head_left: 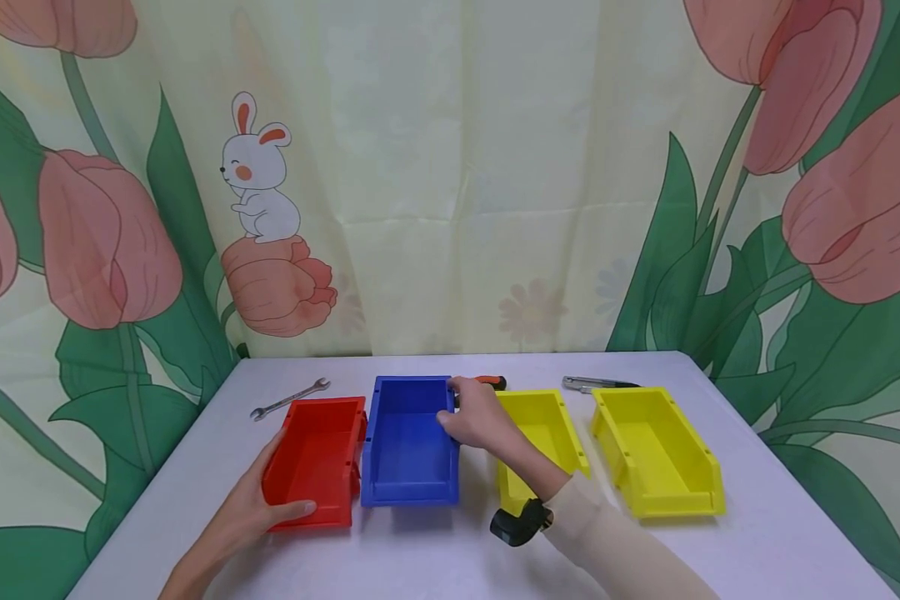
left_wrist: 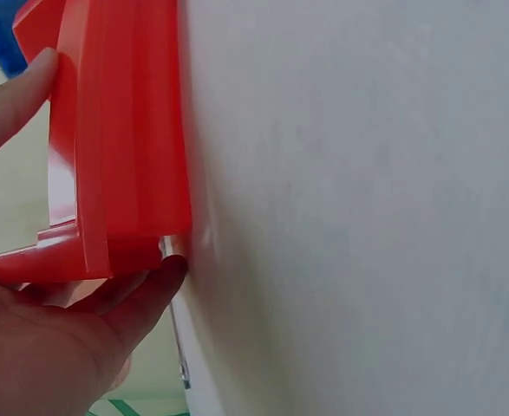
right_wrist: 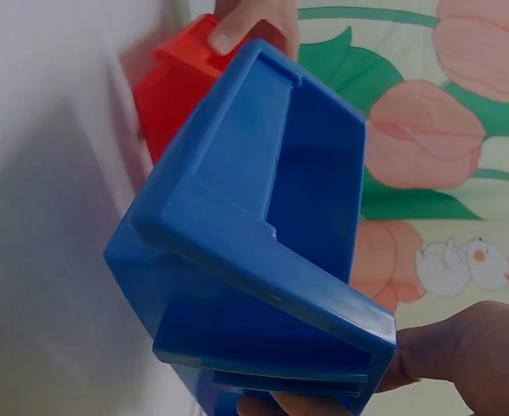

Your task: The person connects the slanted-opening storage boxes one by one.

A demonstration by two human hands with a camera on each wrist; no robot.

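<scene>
With the left hand [head_left: 251,508] clasping the red bin's [head_left: 317,461] near-left corner and the right hand [head_left: 474,414] pinching the blue bin's [head_left: 408,442] far-right wall mid-tabletop [head_left: 757,533], either one-sided grip could let its bin twist and knock its neighbour.

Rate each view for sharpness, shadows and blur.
Head view: sharp, evenly lit, soft shadows under the bins. Left wrist view: the red bin is close and soft-edged, the table a featureless blur. Right wrist view: the blue bin fills the frame, fairly sharp; the table is washed out.
</scene>
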